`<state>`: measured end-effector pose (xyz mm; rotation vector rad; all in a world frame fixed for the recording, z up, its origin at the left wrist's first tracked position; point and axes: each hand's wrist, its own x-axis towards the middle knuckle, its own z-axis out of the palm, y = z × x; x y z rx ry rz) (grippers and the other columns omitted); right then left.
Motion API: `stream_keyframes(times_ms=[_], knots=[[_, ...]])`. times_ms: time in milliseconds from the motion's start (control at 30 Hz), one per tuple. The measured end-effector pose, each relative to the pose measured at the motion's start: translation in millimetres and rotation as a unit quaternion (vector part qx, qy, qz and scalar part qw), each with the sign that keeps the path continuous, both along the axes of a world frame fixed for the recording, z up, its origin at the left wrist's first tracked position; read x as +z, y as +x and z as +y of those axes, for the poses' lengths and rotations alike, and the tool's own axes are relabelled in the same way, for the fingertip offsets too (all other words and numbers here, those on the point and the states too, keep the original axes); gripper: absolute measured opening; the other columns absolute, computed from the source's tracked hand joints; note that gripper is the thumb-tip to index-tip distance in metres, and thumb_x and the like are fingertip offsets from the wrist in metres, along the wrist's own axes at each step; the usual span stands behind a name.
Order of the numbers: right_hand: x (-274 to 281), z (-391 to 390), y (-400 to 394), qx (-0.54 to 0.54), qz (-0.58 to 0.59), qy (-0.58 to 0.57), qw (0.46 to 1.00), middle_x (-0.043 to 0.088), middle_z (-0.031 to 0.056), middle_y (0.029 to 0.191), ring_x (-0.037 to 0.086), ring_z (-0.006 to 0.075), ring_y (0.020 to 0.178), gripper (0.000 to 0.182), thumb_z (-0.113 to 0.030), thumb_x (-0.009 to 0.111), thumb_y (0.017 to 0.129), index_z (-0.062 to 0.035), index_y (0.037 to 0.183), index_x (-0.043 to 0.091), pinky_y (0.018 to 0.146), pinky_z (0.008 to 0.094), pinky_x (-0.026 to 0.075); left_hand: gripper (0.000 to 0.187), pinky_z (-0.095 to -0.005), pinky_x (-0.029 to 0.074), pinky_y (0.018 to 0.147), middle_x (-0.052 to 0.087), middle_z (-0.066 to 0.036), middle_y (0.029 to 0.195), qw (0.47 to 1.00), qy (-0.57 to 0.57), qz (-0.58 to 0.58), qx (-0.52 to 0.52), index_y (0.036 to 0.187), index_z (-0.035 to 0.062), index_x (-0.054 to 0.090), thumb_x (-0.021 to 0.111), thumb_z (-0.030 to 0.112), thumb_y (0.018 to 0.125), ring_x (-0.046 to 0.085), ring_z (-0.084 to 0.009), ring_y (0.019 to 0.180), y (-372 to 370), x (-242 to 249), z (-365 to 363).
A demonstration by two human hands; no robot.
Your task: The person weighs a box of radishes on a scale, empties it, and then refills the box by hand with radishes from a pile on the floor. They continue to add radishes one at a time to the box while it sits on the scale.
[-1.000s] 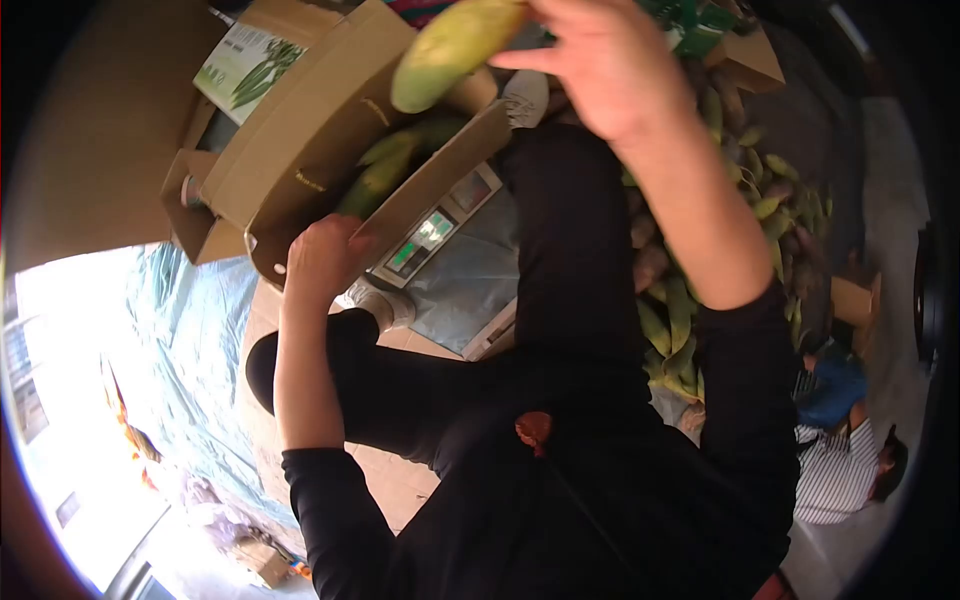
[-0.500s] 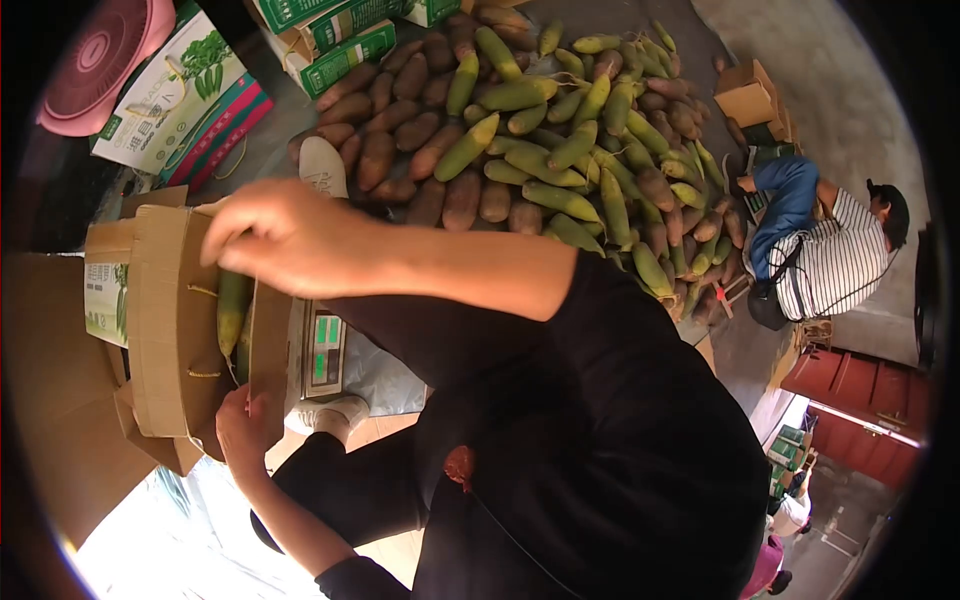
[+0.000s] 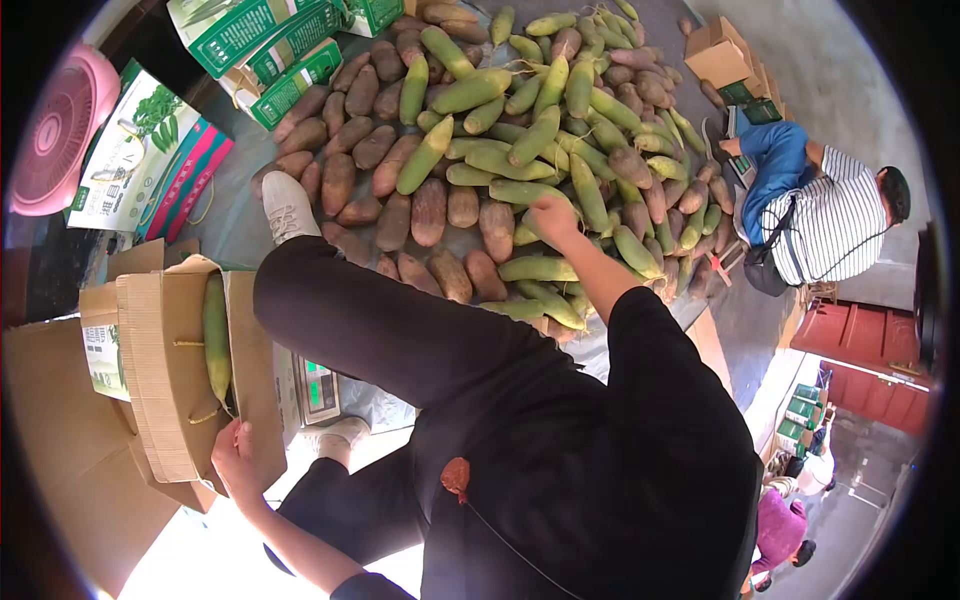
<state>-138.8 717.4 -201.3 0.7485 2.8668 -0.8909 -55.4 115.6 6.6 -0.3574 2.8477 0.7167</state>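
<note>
My left hand (image 3: pixel 236 458) is closed at the lower edge of an open cardboard box (image 3: pixel 165 370), its fingers pinching the rim near a radish tail. Inside that box lies a long green radish (image 3: pixel 216 335), between walls with yellow cord loops. My right hand (image 3: pixel 553 222) is stretched out over the pile, with its fingers curled down on a green radish (image 3: pixel 525 236) that it partly covers. Around it are many more green radishes (image 3: pixel 540 268) and brownish-red tubers (image 3: pixel 430 212). Under the box, a scale with a green display (image 3: pixel 318 385) partly shows.
Printed green cartons (image 3: pixel 240 35) stand at the top left, near a pink basket (image 3: pixel 65 130) and a white printed box (image 3: pixel 130 150). A person in a striped shirt (image 3: pixel 835 230) sits beyond the pile. More people (image 3: pixel 780 525) are at the lower right. My knee and shoe (image 3: pixel 287 205) border the pile.
My right hand has moved from above the box across to the radish pile. My left hand stays at the box edge. The view has shifted slightly.
</note>
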Motion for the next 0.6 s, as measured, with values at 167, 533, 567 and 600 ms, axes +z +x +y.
stream_keyframes(times_ms=[167, 533, 567, 600], knots=[[-28, 68, 42, -0.131, -0.071, 0.106, 0.983, 0.066, 0.0165, 0.088, 0.064, 0.0340, 0.084, 0.020, -0.019, 0.058, 0.077, -0.0075, 0.088, 0.069, 0.076, 0.0415, 0.051, 0.032, -0.0357, 0.050, 0.070, 0.065, -0.019, 0.084, 1.000, -0.011, 0.006, -0.011, 0.102, -0.0053, 0.062, 0.058, 0.024, 0.090, 0.064, -0.0266, 0.076, 1, -5, -2], [6, 107, 43, -0.201, -0.193, 0.137, 0.951, 0.055, 0.0173, 0.120, 0.051, 0.0363, 0.112, 0.035, -0.017, 0.052, 0.081, -0.0133, 0.116, 0.055, 0.094, 0.0420, 0.043, 0.040, -0.0345, 0.049, 0.067, 0.064, -0.017, 0.081, 0.999, -0.047, 0.025, -0.012, 0.099, -0.0041, 0.064, 0.057, 0.034, 0.091, 0.063, -0.0232, 0.073, 0, -7, 5], [9, 107, 39, -0.212, -0.195, 0.126, 0.950, 0.053, 0.0169, 0.122, 0.050, 0.0358, 0.114, 0.039, -0.017, 0.053, 0.081, -0.0128, 0.119, 0.054, 0.095, 0.0419, 0.042, 0.041, -0.0340, 0.049, 0.067, 0.064, -0.016, 0.081, 0.998, -0.054, 0.031, -0.011, 0.099, -0.0039, 0.064, 0.057, 0.035, 0.091, 0.063, -0.0224, 0.074, 0, -7, 5], [8, 109, 38, -0.222, -0.197, 0.114, 0.948, 0.052, 0.0164, 0.124, 0.048, 0.0354, 0.116, 0.042, -0.017, 0.055, 0.080, -0.0123, 0.122, 0.053, 0.096, 0.0419, 0.042, 0.041, -0.0340, 0.049, 0.067, 0.064, -0.016, 0.081, 0.998, -0.055, 0.030, -0.012, 0.099, -0.0039, 0.064, 0.057, 0.035, 0.091, 0.063, -0.0224, 0.074, 0, -7, 4]])
